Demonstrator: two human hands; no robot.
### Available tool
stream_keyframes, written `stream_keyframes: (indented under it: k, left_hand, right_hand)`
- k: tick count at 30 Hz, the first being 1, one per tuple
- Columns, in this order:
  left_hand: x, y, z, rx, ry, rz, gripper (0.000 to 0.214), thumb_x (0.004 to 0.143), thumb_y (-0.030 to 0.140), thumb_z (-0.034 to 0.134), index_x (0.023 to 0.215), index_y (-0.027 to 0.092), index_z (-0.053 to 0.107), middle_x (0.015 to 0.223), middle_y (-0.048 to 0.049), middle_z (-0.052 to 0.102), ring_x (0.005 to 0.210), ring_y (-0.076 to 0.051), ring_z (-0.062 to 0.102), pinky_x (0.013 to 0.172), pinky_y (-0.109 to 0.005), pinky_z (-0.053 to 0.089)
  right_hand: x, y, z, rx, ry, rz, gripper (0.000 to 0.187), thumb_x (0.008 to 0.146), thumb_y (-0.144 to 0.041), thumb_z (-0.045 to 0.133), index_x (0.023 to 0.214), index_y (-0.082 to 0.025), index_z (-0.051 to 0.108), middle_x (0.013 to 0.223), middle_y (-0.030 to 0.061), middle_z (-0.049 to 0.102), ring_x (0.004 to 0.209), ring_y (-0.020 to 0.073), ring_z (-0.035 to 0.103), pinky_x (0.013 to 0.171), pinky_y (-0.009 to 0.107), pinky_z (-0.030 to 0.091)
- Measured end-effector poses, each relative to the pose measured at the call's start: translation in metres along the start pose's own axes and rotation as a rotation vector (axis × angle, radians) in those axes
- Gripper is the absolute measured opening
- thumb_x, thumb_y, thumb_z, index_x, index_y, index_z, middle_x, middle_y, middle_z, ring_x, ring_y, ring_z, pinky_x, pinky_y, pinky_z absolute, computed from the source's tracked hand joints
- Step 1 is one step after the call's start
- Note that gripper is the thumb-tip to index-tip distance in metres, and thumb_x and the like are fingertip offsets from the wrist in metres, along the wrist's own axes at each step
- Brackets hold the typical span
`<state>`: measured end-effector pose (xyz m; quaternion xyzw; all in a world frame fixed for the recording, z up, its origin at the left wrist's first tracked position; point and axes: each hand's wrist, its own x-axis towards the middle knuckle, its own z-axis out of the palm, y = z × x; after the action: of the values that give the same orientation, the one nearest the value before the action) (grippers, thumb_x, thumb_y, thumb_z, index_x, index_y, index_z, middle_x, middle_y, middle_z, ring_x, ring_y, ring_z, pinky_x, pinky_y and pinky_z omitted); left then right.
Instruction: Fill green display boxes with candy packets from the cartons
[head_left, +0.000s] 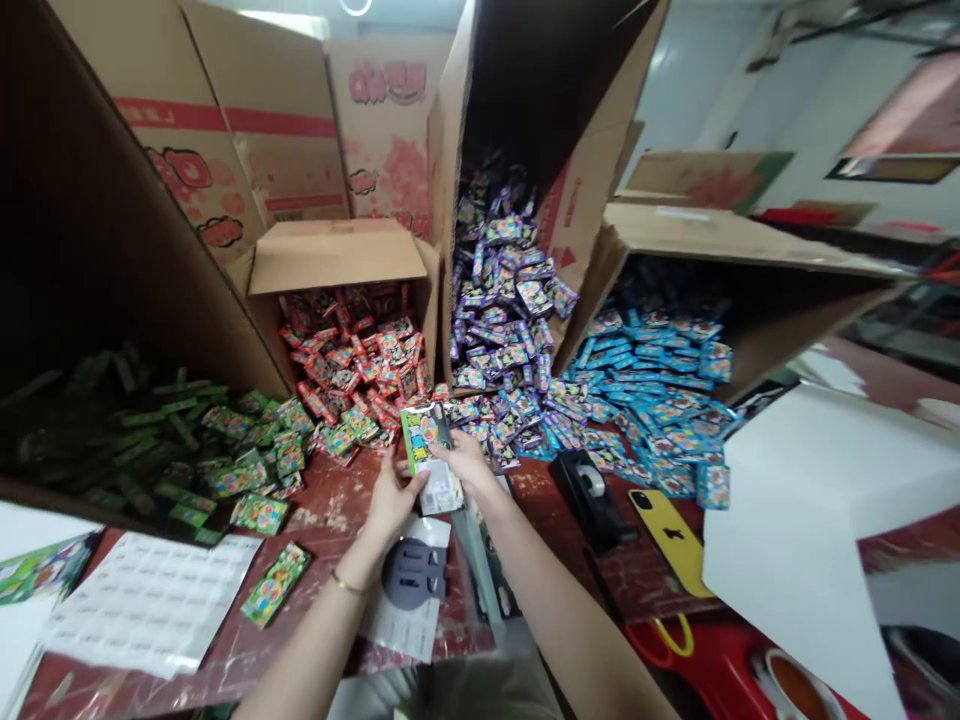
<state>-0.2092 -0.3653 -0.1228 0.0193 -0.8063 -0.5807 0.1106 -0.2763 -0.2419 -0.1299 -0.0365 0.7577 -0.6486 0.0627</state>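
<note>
Both hands are on a flat printed packet (427,445) with a green edge, colourful lettering and a pale lower part that seems to carry a barcode. My left hand (394,495) grips its lower left side, thumb on the front. My right hand (471,462) holds its right side, fingers partly hidden. Beneath lies a clear plastic bag (416,610) with a grey circle printed on it. Just beyond the packet spill small red candy packs (360,370) and purple packs (499,340) from cardboard boxes.
Green packs (247,470) fill the left box, blue packs (652,370) the right one. A label sheet (150,600) and one loose green pack (276,585) lie left. A black tape dispenser (592,500), a yellow phone (671,540) and white card (795,500) are right.
</note>
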Motion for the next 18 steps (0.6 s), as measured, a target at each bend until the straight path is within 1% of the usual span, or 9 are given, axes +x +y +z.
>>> stream_keyframes:
  k: [4,6,9,11,12,13,15,16,18]
  left_hand:
    - [-0.010,0.037,-0.017,-0.032,-0.090,0.213,0.020,0.078,0.036,0.066,0.090,0.021,0.071,0.094,-0.0094,0.075,0.098,-0.029,0.068,0.092,-0.048,0.052]
    - [-0.015,0.049,-0.022,-0.018,-0.154,0.508,0.013,0.081,0.029,0.063,0.088,0.024,0.074,0.098,-0.0071,0.075,0.105,-0.029,0.066,0.099,-0.051,0.047]
    - [-0.017,0.057,-0.009,0.018,-0.356,0.896,0.031,0.087,0.015,0.056,0.112,0.028,0.068,0.113,-0.0059,0.071,0.116,-0.028,0.060,0.099,-0.050,0.048]
    - [-0.021,0.054,0.018,0.033,-0.485,0.952,0.042,0.089,0.012,0.051,0.125,0.031,0.059,0.125,-0.0060,0.065,0.124,-0.027,0.053,0.099,-0.047,0.049]
    - [-0.026,0.050,0.035,0.048,-0.491,0.927,0.046,0.090,0.012,0.050,0.131,0.031,0.053,0.132,-0.0066,0.060,0.129,-0.027,0.048,0.101,-0.047,0.047]
    - [-0.032,0.044,0.056,0.076,-0.476,0.878,0.050,0.090,0.014,0.049,0.137,0.031,0.047,0.138,-0.0075,0.054,0.133,-0.027,0.042,0.103,-0.048,0.045]
    - [-0.051,0.030,0.100,0.169,-0.402,0.732,0.063,0.089,0.017,0.052,0.146,0.028,0.029,0.146,-0.0107,0.044,0.138,-0.029,0.032,0.107,-0.049,0.041]
    - [-0.064,0.023,0.122,0.196,-0.419,0.737,0.068,0.087,0.018,0.056,0.147,0.027,0.027,0.143,-0.0111,0.047,0.136,-0.028,0.036,0.105,-0.047,0.043]
    - [-0.092,0.012,0.159,0.193,-0.540,0.877,0.061,0.086,0.014,0.056,0.142,0.032,0.038,0.135,-0.0062,0.057,0.128,-0.025,0.048,0.102,-0.041,0.047]
  right_hand:
    - [-0.052,-0.024,-0.060,0.209,-0.145,-0.220,0.032,0.066,-0.032,0.078,0.093,-0.019,0.070,0.108,0.0072,0.069,0.104,0.0224,0.062,0.094,0.038,0.047]
    - [-0.084,-0.035,-0.088,0.395,-0.146,-0.179,0.035,0.072,-0.035,0.075,0.104,-0.022,0.068,0.116,0.0073,0.066,0.107,0.0209,0.061,0.091,0.035,0.048]
    - [-0.127,-0.040,-0.117,0.565,-0.112,0.090,0.035,0.076,-0.046,0.070,0.097,-0.019,0.068,0.080,0.0038,0.069,0.063,0.0122,0.063,0.056,0.022,0.050]
    - [-0.150,-0.031,-0.132,0.573,-0.126,0.217,0.036,0.072,-0.046,0.073,0.089,-0.015,0.068,0.059,-0.0021,0.061,0.039,0.0049,0.047,0.038,0.016,0.037]
    - [-0.158,-0.022,-0.141,0.576,-0.093,0.244,0.036,0.071,-0.044,0.076,0.088,-0.014,0.067,0.056,-0.0035,0.059,0.035,0.0030,0.041,0.035,0.015,0.032]
    - [-0.165,-0.012,-0.154,0.585,-0.005,0.248,0.037,0.069,-0.043,0.077,0.089,-0.013,0.066,0.056,-0.0038,0.059,0.034,0.0024,0.039,0.034,0.015,0.031]
    - [-0.173,0.011,-0.189,0.604,0.363,0.186,0.039,0.067,-0.041,0.079,0.089,-0.012,0.065,0.059,-0.0016,0.062,0.035,0.0048,0.045,0.034,0.016,0.034]
    - [-0.174,0.022,-0.212,0.605,0.583,0.133,0.040,0.066,-0.041,0.079,0.089,-0.012,0.064,0.060,-0.0002,0.064,0.036,0.0071,0.048,0.035,0.018,0.036]
    - [-0.171,0.039,-0.262,0.601,0.941,0.031,0.041,0.066,-0.041,0.079,0.091,-0.013,0.063,0.061,0.0013,0.065,0.041,0.0114,0.054,0.037,0.021,0.041]
